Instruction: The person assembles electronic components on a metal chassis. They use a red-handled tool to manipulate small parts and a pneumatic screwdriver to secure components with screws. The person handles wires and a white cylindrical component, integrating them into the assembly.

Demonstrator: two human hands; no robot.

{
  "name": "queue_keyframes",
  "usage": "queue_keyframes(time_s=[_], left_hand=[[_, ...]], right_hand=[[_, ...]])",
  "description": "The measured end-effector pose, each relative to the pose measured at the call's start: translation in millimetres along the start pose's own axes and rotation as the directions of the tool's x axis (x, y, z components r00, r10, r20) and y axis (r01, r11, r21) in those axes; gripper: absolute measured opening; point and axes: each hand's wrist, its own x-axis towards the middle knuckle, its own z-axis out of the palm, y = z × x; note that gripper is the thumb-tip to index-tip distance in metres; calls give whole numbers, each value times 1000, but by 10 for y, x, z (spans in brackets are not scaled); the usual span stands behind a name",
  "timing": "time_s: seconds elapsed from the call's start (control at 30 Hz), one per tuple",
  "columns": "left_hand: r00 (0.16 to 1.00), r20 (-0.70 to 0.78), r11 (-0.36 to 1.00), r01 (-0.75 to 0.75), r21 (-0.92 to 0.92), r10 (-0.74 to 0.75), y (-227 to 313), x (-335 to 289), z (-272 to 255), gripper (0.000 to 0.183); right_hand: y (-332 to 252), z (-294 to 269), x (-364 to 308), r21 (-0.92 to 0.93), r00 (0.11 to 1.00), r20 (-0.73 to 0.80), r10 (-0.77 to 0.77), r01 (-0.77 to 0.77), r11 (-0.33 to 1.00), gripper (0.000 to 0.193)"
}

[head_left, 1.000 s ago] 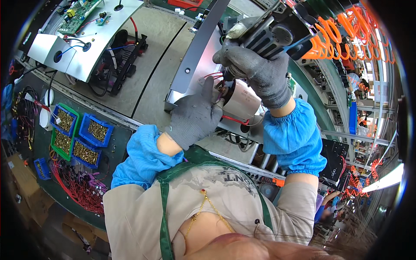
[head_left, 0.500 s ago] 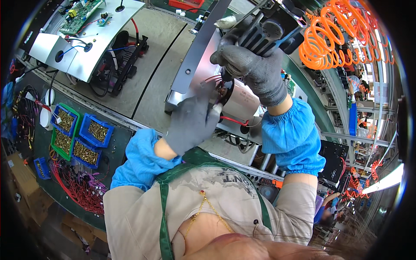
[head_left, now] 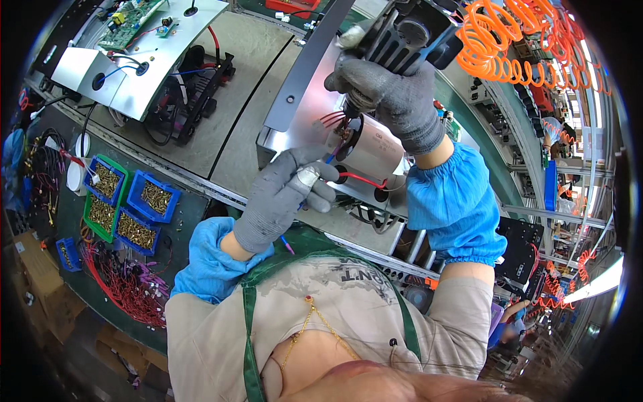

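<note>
My right hand, in a grey glove, is closed around a black power screwdriver. The tool points down at the terminal end of a large silver cylinder that looks like a capacitor. Several reddish wires run to those terminals. In front of the cylinder, my gloved left hand grips a thin blue wire. One end of it rises toward the terminals, and its purple-tipped end hangs below the hand. A red cable lies by the cylinder's lower side. The screwdriver's tip is partly hidden.
At the left stand blue and green bins of brass-coloured screws beside a bundle of red wires. A metal panel with a circuit board is at upper left. Orange coiled hoses hang at upper right. A grey metal chassis surrounds the cylinder.
My left hand has drawn back from the terminals toward me, and the blue wire in it now shows. The right hand and screwdriver have stayed nearly in place.
</note>
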Motion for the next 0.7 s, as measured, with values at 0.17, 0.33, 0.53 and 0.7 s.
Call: queue_keyframes(time_s=[0.17, 0.33, 0.53, 0.7], left_hand=[[995, -43, 994, 95, 56, -92, -1, -91, -74, 29], [989, -128, 993, 61, -103, -74, 28, -19, 43, 31], [996, 10, 943, 83, -321, -84, -45, 161, 205, 35], [994, 91, 965, 85, -249, -64, -62, 231, 415, 39]], right_hand=[[-21, 11, -23, -65, 998, 24, -57, 58, 996, 14], [-212, -181, -108, 154, 967, 83, -242, 227, 962, 9], [-667, -446, -521, 630, 853, -26, -522, 419, 654, 30], [-531, -777, -797, 567, 822, -36, -568, 485, 666, 36]])
